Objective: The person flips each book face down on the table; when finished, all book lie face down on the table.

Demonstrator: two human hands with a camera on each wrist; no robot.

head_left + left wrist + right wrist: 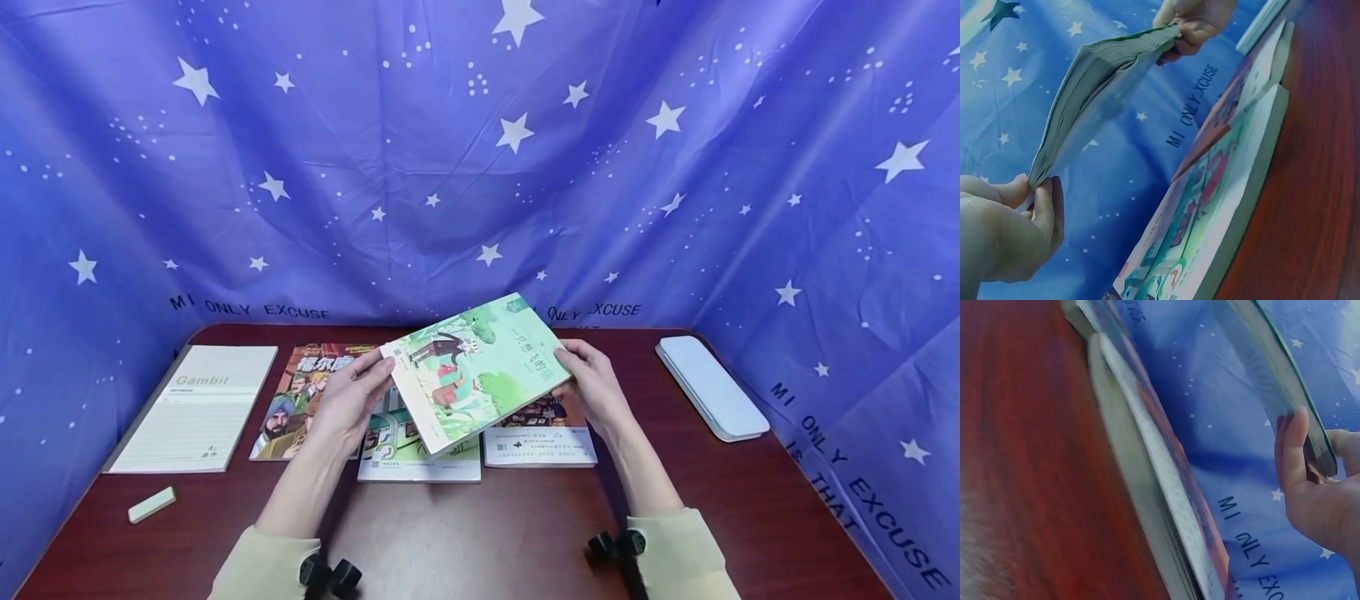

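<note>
While both hands are up over the desk (pixel 465 542), they've got one green picture book (pixel 480 367) between them, tilted and in the air above the row of books toward the far edge. The left hand (pixel 352 396) pinches one end, thumb on the cover and fingers underneath, and the right hand (pixel 596 379) pinches the opposite end the same way. The book's underside is shadowy in the wrist views, so whatever's printed there can't be made out, and the right wrist view chops off its top end.

Below it, a green-and-white book (pixel 420 467) and an orange-and-white book (pixel 540 450) are both partly hidden by the held one. Left of those, a comic-style book (pixel 288 404) has its right side and some of its title blocked by the left hand and forearm.

Over by the desk's left edge there's a Gambit notebook (pixel 198 408), with a small pale block (pixel 152 505) nearer the person; it's hard to say what that is. A white case (pixel 711 387) sits by the far right corner. The desk's near edge is cut off, and so are the pale sleeves (pixel 266 567).
</note>
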